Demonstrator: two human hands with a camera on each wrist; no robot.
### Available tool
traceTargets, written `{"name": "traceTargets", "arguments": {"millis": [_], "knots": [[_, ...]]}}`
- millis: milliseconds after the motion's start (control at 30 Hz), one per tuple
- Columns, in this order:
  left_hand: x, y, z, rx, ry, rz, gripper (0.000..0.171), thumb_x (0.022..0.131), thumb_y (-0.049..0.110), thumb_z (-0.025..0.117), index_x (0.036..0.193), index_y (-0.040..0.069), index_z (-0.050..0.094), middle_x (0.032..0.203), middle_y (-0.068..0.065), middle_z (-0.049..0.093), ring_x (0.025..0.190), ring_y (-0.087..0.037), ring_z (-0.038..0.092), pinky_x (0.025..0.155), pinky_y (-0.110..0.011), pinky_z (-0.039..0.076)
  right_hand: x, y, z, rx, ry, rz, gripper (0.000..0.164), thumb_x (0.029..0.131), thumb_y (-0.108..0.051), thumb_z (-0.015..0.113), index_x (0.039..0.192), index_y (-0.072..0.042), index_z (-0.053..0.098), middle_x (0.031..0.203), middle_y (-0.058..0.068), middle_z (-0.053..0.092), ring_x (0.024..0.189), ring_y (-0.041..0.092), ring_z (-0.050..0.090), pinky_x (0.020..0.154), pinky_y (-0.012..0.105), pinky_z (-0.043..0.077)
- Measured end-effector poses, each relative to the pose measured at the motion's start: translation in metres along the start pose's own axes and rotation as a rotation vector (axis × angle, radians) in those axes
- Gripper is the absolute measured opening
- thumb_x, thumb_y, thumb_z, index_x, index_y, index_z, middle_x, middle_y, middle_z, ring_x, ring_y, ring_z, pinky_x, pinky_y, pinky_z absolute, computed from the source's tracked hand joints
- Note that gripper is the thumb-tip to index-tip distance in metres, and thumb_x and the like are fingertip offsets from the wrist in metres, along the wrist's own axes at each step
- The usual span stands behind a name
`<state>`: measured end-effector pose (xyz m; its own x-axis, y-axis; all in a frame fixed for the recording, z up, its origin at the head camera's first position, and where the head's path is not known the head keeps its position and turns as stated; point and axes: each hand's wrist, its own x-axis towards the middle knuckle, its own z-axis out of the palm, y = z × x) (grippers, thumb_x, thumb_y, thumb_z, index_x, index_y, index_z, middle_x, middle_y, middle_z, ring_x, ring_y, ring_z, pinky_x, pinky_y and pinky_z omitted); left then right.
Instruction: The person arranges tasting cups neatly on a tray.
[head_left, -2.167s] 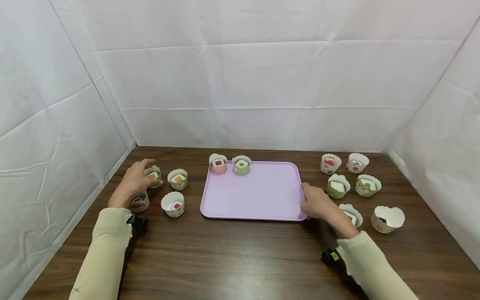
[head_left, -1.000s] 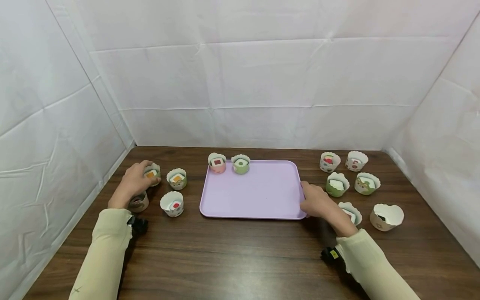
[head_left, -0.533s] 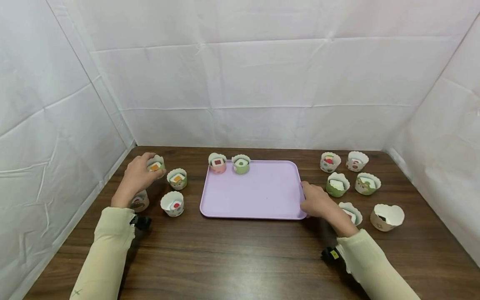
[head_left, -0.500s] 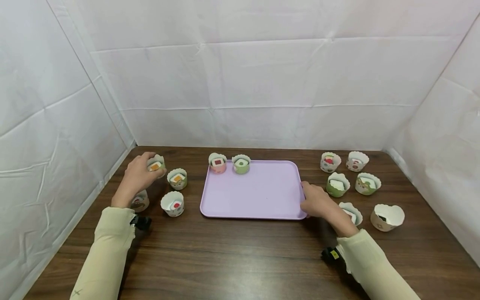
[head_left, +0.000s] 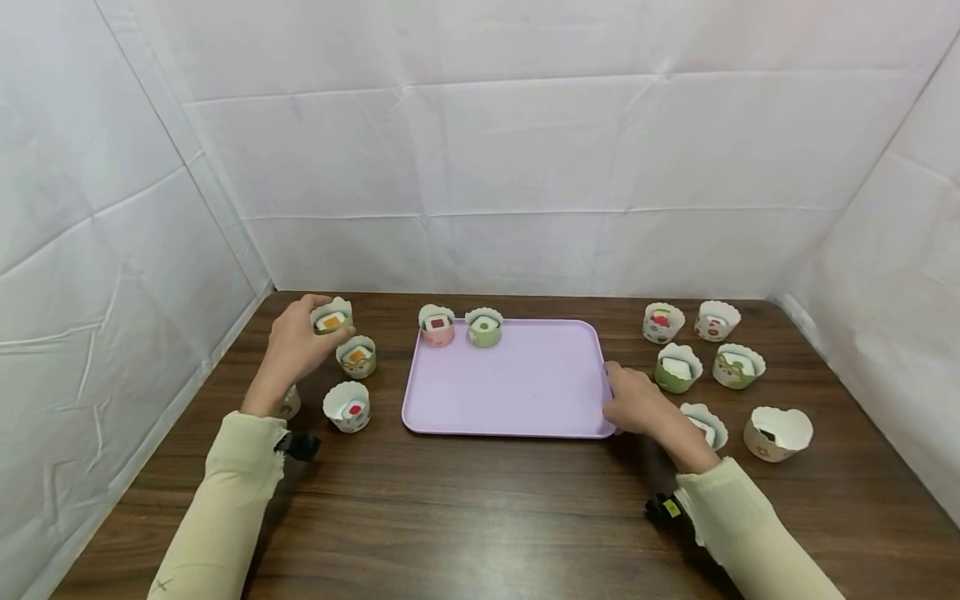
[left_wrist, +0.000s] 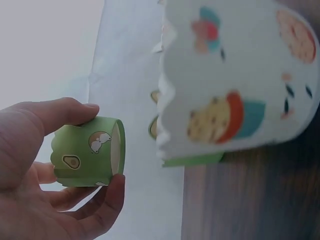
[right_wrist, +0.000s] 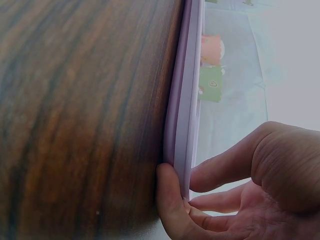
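My left hand (head_left: 294, 346) grips a green paper cupcake cup (head_left: 332, 317), which holds a white piece with an orange square on top. In the left wrist view this cup (left_wrist: 85, 152) has avocado prints and is off the table, between thumb and fingers. Just below it stands another green cup with an orange-topped piece (head_left: 356, 358). A white printed cup (left_wrist: 225, 75) looms close to the left wrist camera. My right hand (head_left: 641, 404) pinches the right edge of the lilac tray (head_left: 517, 392). On the tray's back left are a pink cup (head_left: 437, 327) and a green cup (head_left: 484, 329).
At the left, a white cup with a red-dotted piece (head_left: 348, 408) stands near another cup (head_left: 291, 404), partly hidden by my left wrist. Several cups, among them a green one (head_left: 677, 369) and a wide pale one (head_left: 777, 433), stand right of the tray. White cloth (head_left: 525, 150) encloses the table.
My left hand has taken hold of the green cup, lifted it and carried it right and toward the back. The right hand stays at the tray's edge.
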<state>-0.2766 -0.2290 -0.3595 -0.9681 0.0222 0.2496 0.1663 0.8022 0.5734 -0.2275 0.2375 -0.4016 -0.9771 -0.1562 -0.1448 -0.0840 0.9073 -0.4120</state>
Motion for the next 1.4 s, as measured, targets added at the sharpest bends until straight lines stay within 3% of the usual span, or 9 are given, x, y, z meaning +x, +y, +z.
{"name": "traceTargets", "arguments": {"millis": [133, 367, 533, 733, 967, 1100, 1400], "knots": [[0.0, 0.007, 0.005, -0.003, 0.016, 0.043, 0.066, 0.087, 0.038, 0.068, 0.138, 0.003, 0.045, 0.138, -0.024, 0.047, 0.126, -0.042, 0.044, 0.097, -0.059, 0.042, 0.0, 0.0, 0.0, 0.0, -0.002, -0.002, 0.068, 0.077, 0.001, 0.054, 0.14, 0.014, 0.03, 0.129, 0.037, 0.049, 0.092, 0.032, 0.061, 0.055, 0.026, 0.054], [0.0, 0.018, 0.011, -0.007, 0.032, 0.062, 0.064, 0.085, 0.037, 0.069, 0.136, 0.004, 0.047, 0.132, -0.022, 0.052, 0.113, -0.037, 0.051, 0.086, -0.052, 0.047, 0.0, 0.0, 0.0, 0.006, -0.008, 0.004, 0.067, 0.079, 0.0, 0.053, 0.14, 0.014, 0.03, 0.129, 0.037, 0.048, 0.087, 0.029, 0.062, 0.054, 0.026, 0.054], [0.0, 0.022, 0.013, 0.012, 0.031, 0.06, 0.065, 0.085, 0.038, 0.069, 0.136, 0.004, 0.047, 0.133, -0.022, 0.051, 0.119, -0.039, 0.049, 0.093, -0.056, 0.045, -0.001, 0.0, 0.001, 0.013, -0.015, 0.004, 0.067, 0.079, 0.0, 0.052, 0.141, 0.014, 0.029, 0.129, 0.037, 0.048, 0.078, 0.025, 0.062, 0.052, 0.026, 0.053], [0.002, 0.028, 0.018, 0.019, 0.022, 0.072, 0.066, 0.085, 0.039, 0.069, 0.136, 0.004, 0.048, 0.132, -0.022, 0.051, 0.12, -0.04, 0.049, 0.095, -0.057, 0.044, -0.001, -0.001, -0.001, 0.006, -0.011, 0.003, 0.067, 0.078, 0.001, 0.052, 0.14, 0.015, 0.029, 0.127, 0.037, 0.049, 0.082, 0.027, 0.062, 0.052, 0.026, 0.053], [0.004, 0.043, 0.023, -0.013, 0.026, 0.095, 0.063, 0.086, 0.039, 0.069, 0.136, 0.006, 0.049, 0.13, -0.018, 0.054, 0.108, -0.034, 0.052, 0.084, -0.049, 0.048, 0.0, 0.0, 0.0, 0.004, -0.005, -0.005, 0.067, 0.077, 0.001, 0.051, 0.14, 0.015, 0.03, 0.128, 0.038, 0.048, 0.084, 0.029, 0.062, 0.053, 0.025, 0.054], [0.006, 0.053, 0.027, -0.04, 0.037, 0.116, 0.063, 0.084, 0.039, 0.07, 0.135, 0.008, 0.051, 0.129, -0.015, 0.056, 0.11, -0.033, 0.053, 0.086, -0.049, 0.048, 0.0, 0.0, 0.0, -0.006, 0.001, -0.003, 0.067, 0.077, 0.001, 0.052, 0.139, 0.015, 0.031, 0.127, 0.037, 0.049, 0.088, 0.031, 0.061, 0.054, 0.026, 0.054], [0.013, 0.077, 0.043, -0.07, 0.048, 0.16, 0.059, 0.082, 0.036, 0.072, 0.131, 0.008, 0.054, 0.119, -0.013, 0.059, 0.097, -0.028, 0.054, 0.076, -0.039, 0.046, 0.001, 0.0, 0.0, 0.0, -0.007, 0.002, 0.068, 0.077, 0.001, 0.053, 0.14, 0.014, 0.03, 0.128, 0.037, 0.048, 0.088, 0.031, 0.061, 0.053, 0.026, 0.054]]}}
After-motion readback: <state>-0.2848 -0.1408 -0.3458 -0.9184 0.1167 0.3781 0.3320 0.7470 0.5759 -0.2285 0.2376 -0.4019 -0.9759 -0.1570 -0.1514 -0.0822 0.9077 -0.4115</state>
